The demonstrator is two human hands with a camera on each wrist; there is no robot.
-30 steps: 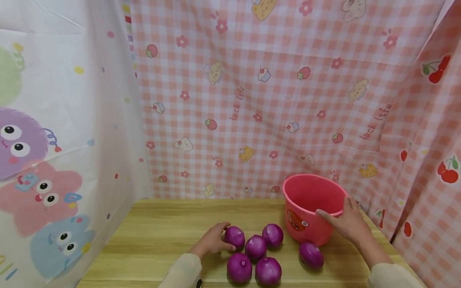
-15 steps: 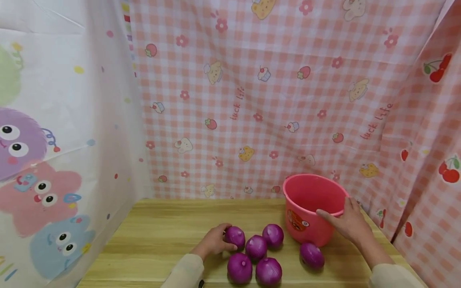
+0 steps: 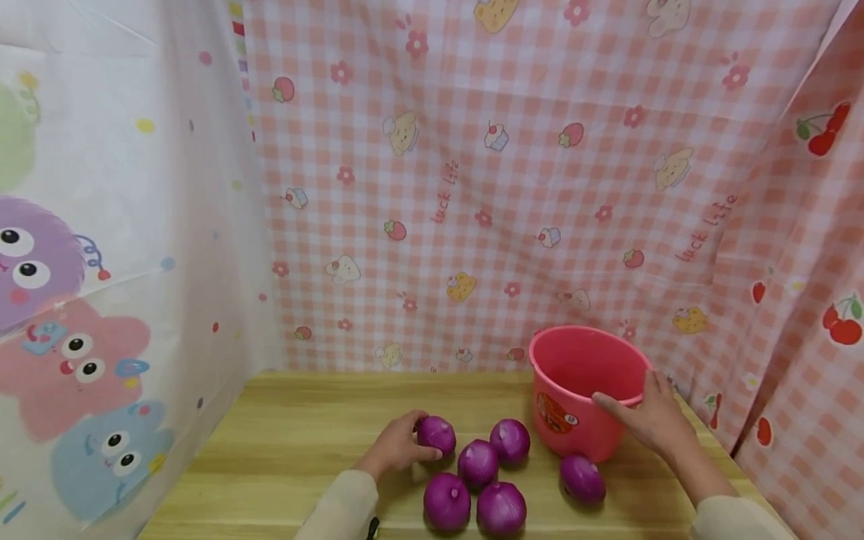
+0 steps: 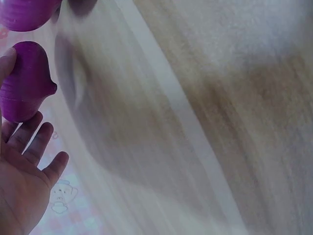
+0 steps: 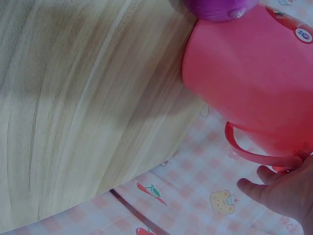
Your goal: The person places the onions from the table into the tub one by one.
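My left hand (image 3: 398, 444) holds a purple onion (image 3: 436, 437), thumb at the near side and fingers behind it. In the left wrist view that onion (image 4: 27, 81) sits between thumb and fingertips, the other fingers spread. Beside it on the table, several more purple onions (image 3: 478, 463) form a close cluster. On the right my right hand (image 3: 655, 420) grips the rim of a pink bucket (image 3: 597, 433), which stands upright. One single onion (image 3: 583, 480) lies against the bucket's front. From the right wrist, fingers show by the bucket's handle (image 5: 249, 155).
The wood-grain table (image 3: 297, 450) runs back to a pink checked curtain (image 3: 432, 247). A white cartoon-print sheet (image 3: 202, 225) hangs along the left side, and a cherry-print cloth (image 3: 803, 337) hangs along the right.
The onion in my left hand has risen slightly and shifted a little left, away from the cluster. The right hand and bucket have stayed in place.
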